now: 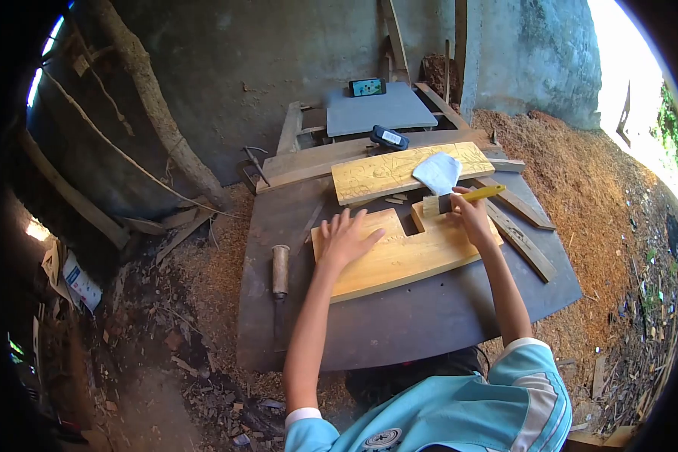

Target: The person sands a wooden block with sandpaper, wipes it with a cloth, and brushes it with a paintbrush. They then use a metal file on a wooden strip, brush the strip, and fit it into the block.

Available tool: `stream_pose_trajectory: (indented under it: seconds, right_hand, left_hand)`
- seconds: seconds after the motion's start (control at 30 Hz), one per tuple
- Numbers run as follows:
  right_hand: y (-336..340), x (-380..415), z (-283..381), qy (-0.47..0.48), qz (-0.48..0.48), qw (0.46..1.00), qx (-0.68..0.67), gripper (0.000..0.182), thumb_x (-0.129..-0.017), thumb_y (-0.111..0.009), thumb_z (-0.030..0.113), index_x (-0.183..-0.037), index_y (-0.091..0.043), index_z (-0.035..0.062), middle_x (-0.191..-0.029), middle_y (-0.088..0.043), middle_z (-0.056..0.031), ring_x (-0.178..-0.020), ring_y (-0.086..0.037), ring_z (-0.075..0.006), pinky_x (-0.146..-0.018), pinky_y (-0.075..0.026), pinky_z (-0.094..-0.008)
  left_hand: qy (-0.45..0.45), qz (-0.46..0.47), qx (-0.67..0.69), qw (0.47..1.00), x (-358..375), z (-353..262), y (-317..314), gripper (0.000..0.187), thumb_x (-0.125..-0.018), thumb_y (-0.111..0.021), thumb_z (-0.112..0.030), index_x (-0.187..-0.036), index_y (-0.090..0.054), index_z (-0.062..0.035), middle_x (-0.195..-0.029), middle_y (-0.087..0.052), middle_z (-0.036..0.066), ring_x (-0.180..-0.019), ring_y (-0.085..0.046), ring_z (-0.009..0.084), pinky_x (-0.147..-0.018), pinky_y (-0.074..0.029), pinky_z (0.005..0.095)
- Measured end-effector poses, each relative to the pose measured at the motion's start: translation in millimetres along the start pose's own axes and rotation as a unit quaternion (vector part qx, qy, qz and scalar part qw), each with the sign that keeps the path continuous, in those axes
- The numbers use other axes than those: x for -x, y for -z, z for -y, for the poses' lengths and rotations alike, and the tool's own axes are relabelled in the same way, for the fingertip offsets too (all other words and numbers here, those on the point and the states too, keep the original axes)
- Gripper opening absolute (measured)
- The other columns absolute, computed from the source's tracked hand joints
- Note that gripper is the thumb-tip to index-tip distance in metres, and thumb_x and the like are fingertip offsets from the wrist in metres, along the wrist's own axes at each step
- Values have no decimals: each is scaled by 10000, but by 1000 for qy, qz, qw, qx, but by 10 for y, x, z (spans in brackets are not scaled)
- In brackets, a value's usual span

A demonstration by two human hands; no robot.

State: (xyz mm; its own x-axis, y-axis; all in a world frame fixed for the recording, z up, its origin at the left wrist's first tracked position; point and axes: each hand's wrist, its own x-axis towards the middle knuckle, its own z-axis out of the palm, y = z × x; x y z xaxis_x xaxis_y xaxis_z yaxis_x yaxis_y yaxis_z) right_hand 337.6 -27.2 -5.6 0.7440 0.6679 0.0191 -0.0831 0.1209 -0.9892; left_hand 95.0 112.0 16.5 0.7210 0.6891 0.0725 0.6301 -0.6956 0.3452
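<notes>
A yellowish wooden board [399, 264] with a rectangular notch in its far edge lies on the dark worktable [377, 335]. My left hand [346, 239] rests flat on the left part of this board, fingers spread. In my right hand [471, 217] is a paintbrush [482, 193] with a yellow handle, its pale bristles over the board just right of the notch. Behind it lies a second board [377, 178] with carved or drawn lines on its face. A white cloth or bag [438, 173] sits on that board's right part.
A chisel-like tool with a wooden handle [280, 270] lies at the table's left. Wood strips [523, 248] are at the right. A dark device [389, 138] and a phone [367, 87] on a grey panel [380, 113] stand farther back. Sawdust [535, 151] covers the ground.
</notes>
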Motion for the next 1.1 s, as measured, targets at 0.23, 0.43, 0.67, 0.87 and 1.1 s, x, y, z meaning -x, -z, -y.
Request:
stream_pose_trajectory:
  seconds: [0.23,0.43,0.67,0.87,1.1]
  right_hand:
    - [-101,-30,327,88,15,982,166,318,-797,-588,153,-1045,-588,-47,-863,-624,-137,-703,-622,-167,-611,-535,-276]
    - [-332,281,367,36,240,958,154,261,-747,-594,150,-917,-624,-45,-775,-636,-125,-610,-622,-163,-549,-511,-265]
    - [141,-145,642,195,-147,755,609,130,-698,-575,132,-694,-634,16,-656,-619,-183,-621,-623,-332,-559,-505,-418]
    - [-594,-130,224,2,225,969,102,216,-702,-660,202,-809,-658,14,-689,-636,-131,-617,-628,-217,-583,-525,-324]
    - [243,-183,571,218,-187,749,597,105,-673,-585,90,-726,-650,25,-725,-629,-196,-694,-639,-334,-601,-510,-429]
  left_hand:
    - [-72,-43,5,996,-102,-1,-150,719,-696,-597,-561,-1237,-486,-100,-1139,-531,118,-1103,-439,261,-966,-240,393]
    - [-95,-51,31,994,-71,55,-164,721,-674,-625,-560,-1212,-513,-93,-1116,-543,118,-1087,-450,267,-947,-245,399]
    - [-99,-60,37,993,42,41,-119,709,-661,-643,-552,-1191,-529,-94,-1121,-551,117,-1076,-466,267,-942,-252,402]
    - [-103,-53,-5,993,66,32,-124,644,-714,-629,-500,-1217,-520,-113,-1152,-543,118,-1099,-473,281,-954,-282,394]
    - [-79,-49,29,995,69,-36,-73,659,-693,-633,-521,-1208,-535,-121,-1146,-546,116,-1091,-468,260,-955,-266,380]
